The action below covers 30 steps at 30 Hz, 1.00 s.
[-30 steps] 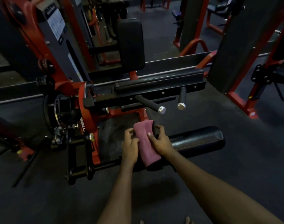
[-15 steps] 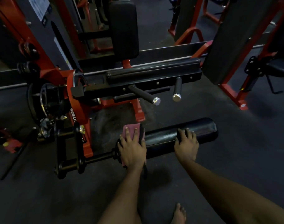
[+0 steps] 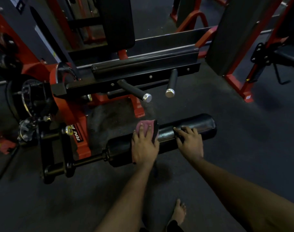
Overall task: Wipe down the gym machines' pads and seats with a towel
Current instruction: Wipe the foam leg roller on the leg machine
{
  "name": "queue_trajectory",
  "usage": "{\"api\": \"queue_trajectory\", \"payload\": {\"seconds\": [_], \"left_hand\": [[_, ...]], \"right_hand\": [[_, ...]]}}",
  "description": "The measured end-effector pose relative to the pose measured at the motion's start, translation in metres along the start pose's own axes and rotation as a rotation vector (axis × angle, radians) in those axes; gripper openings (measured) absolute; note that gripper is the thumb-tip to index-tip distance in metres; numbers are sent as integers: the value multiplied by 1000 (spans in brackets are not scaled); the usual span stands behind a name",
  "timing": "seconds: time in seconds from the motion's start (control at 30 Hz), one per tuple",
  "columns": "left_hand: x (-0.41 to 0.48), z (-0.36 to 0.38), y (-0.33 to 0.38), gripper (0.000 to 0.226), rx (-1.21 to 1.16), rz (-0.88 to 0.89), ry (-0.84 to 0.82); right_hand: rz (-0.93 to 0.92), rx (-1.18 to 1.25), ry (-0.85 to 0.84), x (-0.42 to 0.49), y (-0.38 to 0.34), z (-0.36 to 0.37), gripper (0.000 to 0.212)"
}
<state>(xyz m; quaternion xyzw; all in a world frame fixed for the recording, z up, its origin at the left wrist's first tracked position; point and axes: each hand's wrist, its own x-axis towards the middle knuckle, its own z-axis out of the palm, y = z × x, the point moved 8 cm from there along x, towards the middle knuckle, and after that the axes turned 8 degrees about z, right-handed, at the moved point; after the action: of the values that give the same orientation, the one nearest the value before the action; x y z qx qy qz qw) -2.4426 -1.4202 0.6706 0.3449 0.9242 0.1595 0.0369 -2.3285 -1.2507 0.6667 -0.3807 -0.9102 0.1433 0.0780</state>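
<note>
1. Head view: the left hand lies flat on a pink towel, fingers straight and side by side, and presses the cloth onto a black roller pad.
2. The towel is draped over the top of the roller, left of the roller's middle. Its far edge shows beyond the fingertips, and the rest is hidden under the palm.
3. The right hand rests bare on the same roller just to the right of the towel. Its fingers are spread and nearly straight, and it holds nothing.
4. The two hands are near each other but apart, with a strip of shiny black padding between them.
5. The roller lies low and almost level above the dark floor. Its left end sits on a black axle that runs to the machine's red frame.
6. Behind the roller, two black handles with chrome end caps point toward the camera, one on the left and one on the right.
7. Beyond them lies a long black seat pad, and an upright black back pad stands further back.
8. A black weight plate hangs at the machine's left side.
9. A neighbouring machine with a grey shroud stands at the upper right.
10. A bare foot stands on the floor at the bottom, between the forearms.
</note>
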Motion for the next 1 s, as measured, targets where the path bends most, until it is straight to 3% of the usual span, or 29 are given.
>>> {"api": "queue_trajectory", "payload": {"seconds": [0.07, 0.17, 0.23, 0.43, 0.53, 0.6, 0.73, 0.83, 1.0], "left_hand": [[-2, -8, -30, 61, 60, -18, 20], [-8, -25, -78, 62, 54, -256, 110], [-9, -23, -73, 60, 50, -342, 119], [21, 5, 14, 60, -13, -145, 53], [17, 1, 0, 69, 11, 14, -27], [1, -7, -26, 71, -26, 90, 11], [-33, -19, -65, 71, -46, 51, 142], [-13, -15, -47, 67, -49, 42, 138], [35, 9, 12, 70, -21, 220, -54]], "right_hand": [[-12, 26, -6, 0, 2, 0, 44], [-11, 73, -6, 0, 4, 0, 42], [-4, 106, -2, 0, 6, 1, 41], [-58, 123, 15, 7, 12, -1, 41], [-99, 85, 43, 9, 13, -1, 40], [-109, 73, 45, 7, 11, 2, 43], [-79, 106, 36, 4, 11, 4, 42], [-62, 132, 23, 4, 13, 4, 43], [-70, 188, 33, 5, 20, 4, 53]]}}
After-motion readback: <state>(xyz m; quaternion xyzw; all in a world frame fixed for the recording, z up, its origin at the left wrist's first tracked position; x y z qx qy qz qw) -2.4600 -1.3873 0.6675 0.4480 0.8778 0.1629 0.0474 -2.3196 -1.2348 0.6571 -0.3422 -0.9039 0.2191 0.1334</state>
